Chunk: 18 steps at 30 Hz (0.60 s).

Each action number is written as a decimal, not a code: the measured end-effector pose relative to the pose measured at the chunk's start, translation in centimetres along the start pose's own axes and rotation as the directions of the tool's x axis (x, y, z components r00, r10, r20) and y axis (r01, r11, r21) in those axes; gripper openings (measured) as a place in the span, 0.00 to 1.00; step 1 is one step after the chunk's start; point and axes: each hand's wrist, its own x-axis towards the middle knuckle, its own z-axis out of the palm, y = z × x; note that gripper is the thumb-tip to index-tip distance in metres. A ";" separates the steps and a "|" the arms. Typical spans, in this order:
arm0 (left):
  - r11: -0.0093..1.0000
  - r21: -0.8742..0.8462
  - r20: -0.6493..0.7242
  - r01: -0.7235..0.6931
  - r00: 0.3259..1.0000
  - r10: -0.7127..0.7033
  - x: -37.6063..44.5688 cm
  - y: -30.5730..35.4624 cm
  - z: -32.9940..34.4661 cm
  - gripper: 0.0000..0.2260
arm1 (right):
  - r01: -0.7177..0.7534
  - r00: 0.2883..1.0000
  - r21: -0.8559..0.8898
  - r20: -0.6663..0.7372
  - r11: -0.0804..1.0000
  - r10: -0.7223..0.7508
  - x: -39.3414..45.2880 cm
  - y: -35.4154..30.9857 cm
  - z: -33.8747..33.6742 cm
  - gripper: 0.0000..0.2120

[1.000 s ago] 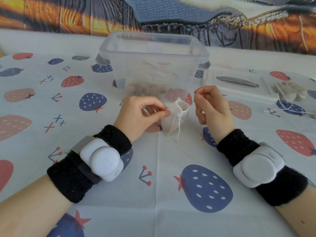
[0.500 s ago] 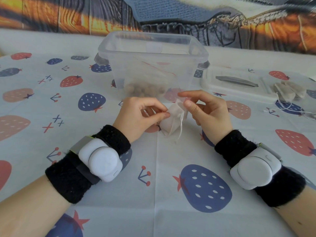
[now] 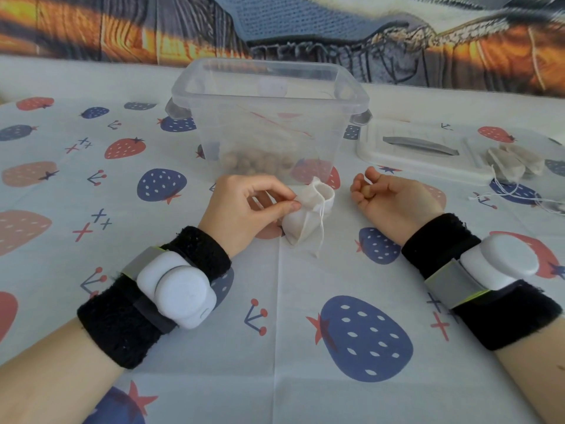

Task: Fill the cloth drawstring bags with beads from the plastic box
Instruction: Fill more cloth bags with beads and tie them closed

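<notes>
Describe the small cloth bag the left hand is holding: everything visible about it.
The cloth drawstring bag is small, off-white, of plain woven-looking fabric. It sits on the strawberry-print tablecloth just in front of the clear plastic box, its mouth open and facing up and away from the camera. A thin white drawstring hangs down its front to the cloth. The left hand pinches its rim between thumb and forefinger. The right hand is apart from it. Its contents cannot be seen.

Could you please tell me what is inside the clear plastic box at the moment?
A low pile of brown beads lies on the floor of the plastic box; its frosted walls blur them too much to count.
</notes>
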 end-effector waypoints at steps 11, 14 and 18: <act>1.000 -0.029 0.023 -0.010 1.000 0.010 0.1 -0.1 0.0 0.06 | 0.673 0.730 -0.610 0.453 0.418 -0.513 -2.1 2.7 1.0 0.05; 1.000 -0.023 0.023 -0.013 1.000 0.013 0.0 -0.2 0.0 0.04 | 0.722 0.675 -0.616 0.528 0.315 -0.515 -2.4 3.0 1.1 0.05; 1.000 -0.018 0.013 -0.013 1.000 0.013 0.1 -0.2 -0.1 0.05 | 0.753 0.638 -0.615 0.597 0.234 -0.486 -2.5 3.0 1.0 0.04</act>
